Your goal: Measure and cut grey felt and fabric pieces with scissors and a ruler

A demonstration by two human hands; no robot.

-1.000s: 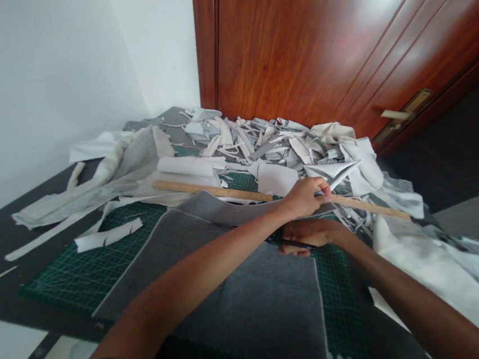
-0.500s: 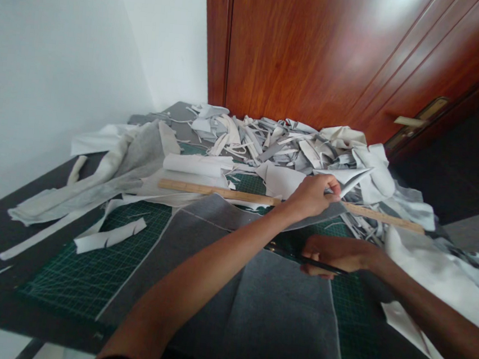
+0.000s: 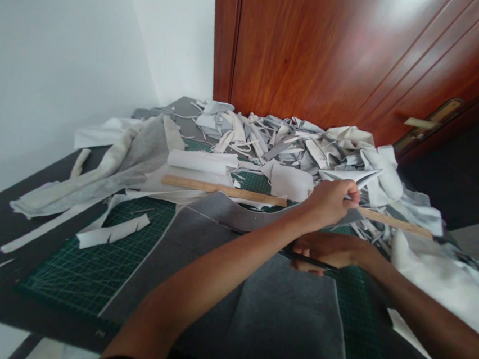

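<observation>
A grey fabric panel (image 3: 290,314) lies on a green cutting mat (image 3: 82,271). Along its far side, a strip of the same cloth (image 3: 244,218) is partly cut free and raised. My left hand (image 3: 334,200) reaches across and pinches the strip's right end, fingers closed. Under and just nearer than it, my right hand (image 3: 328,250) is closed round dark scissors (image 3: 316,262), whose blades point left at the cut; my left forearm hides part of them. Behind the strip a wooden ruler (image 3: 221,189) runs crosswise, partly covered by my left hand.
Heaped white and grey fabric scraps (image 3: 285,141) fill the table's back, against a wooden door (image 3: 319,52). At left lie a long bundle of cloth (image 3: 114,162) and a notched white strip (image 3: 113,232). More white cloth (image 3: 434,271) lies at right.
My left hand has shifted right with the strip's end. My right hand moved right and nearer with the scissors, then back slightly left and forward. The whole view has swung a little left.
</observation>
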